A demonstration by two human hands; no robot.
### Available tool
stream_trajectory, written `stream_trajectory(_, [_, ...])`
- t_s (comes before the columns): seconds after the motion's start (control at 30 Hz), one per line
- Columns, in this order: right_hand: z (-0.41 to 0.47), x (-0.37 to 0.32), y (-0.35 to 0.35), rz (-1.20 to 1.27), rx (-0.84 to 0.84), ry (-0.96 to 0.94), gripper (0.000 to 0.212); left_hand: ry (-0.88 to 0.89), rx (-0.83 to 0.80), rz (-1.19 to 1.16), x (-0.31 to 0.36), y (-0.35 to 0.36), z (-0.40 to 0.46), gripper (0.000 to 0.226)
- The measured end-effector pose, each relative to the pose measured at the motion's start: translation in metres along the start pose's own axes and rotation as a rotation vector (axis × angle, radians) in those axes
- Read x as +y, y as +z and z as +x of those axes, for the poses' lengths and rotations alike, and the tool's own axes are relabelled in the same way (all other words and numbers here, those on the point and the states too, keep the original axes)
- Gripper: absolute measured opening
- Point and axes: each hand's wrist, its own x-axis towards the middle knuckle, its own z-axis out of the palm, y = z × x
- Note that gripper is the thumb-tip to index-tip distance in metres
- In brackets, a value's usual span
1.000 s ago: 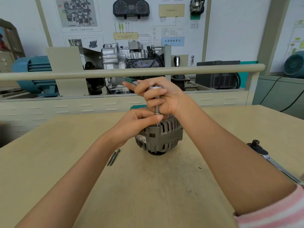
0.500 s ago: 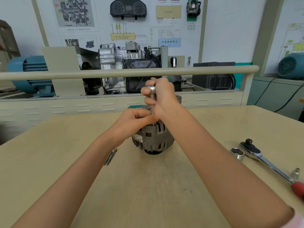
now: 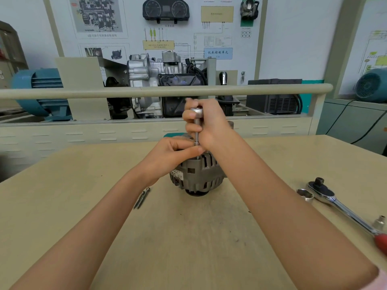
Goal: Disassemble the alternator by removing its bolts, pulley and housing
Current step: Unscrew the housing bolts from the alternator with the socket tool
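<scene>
Right-hand fingers [image 3: 189, 116] regripped around upright driver; bolt removal in progress.

Curled now around the driver shaft [image 3: 197, 130] below its round cap, where a second ago stretched open across the top. Left-hand fingers [image 3: 188, 151] pinching the shaft's lower end, unchanged, steadying it at the alternator [image 3: 199, 174], standing mid-tabletop [image 3: 188, 237]. Judged a fresh turn on a through-bolt; housing not yet parted. Two loose bolts [image 3: 142, 198] lying left, ratchet [image 3: 339, 204] and socket [image 3: 305, 195] right, untouched.

- Alternator [image 3: 198, 176]: grey ribbed housing with slotted vents, standing on end, dark pulley underneath, mid-table.
- Driver [image 3: 196, 130]: slim steel shaft, upright on the alternator's top.
</scene>
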Motion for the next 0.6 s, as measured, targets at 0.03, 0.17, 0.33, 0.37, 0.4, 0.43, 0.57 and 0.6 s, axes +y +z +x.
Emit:
stream_trajectory(0.03, [-0.001,0.006,0.002,-0.021,0.139,-0.160,0.021,0.005,0.012,0.011,0.000,0.000,0.000,0.030])
stream_trajectory(0.17, [-0.003,0.013,0.005,-0.014,0.284,-0.362,0.013,0.006,0.040,0.025,-0.001,0.003,0.001,0.016])
stream_trajectory(0.33, [0.001,-0.008,0.000,-0.074,-0.108,0.139,0.023,-0.009,0.006,-0.020,-0.001,0.003,0.001,0.025])
stream_trajectory(0.37, [0.004,-0.010,-0.001,-0.067,-0.208,0.243,0.023,-0.008,0.001,-0.023,-0.001,0.003,0.001,0.032])
stream_trajectory(0.4, [0.006,-0.012,-0.003,-0.058,-0.274,0.318,0.023,-0.003,-0.002,-0.025,-0.002,0.002,0.001,0.041])
stream_trajectory(0.43, [0.007,-0.013,-0.005,-0.046,-0.308,0.363,0.024,0.001,-0.006,-0.025,-0.003,0.001,0.002,0.046])
stream_trajectory(0.57, [0.003,-0.013,-0.008,0.068,-0.289,0.345,0.022,0.008,-0.022,-0.056,-0.002,0.000,0.001,0.021])
stream_trajectory(0.6, [0.002,-0.011,-0.007,0.080,-0.227,0.284,0.021,0.019,-0.027,-0.051,-0.002,0.001,0.001,0.019])
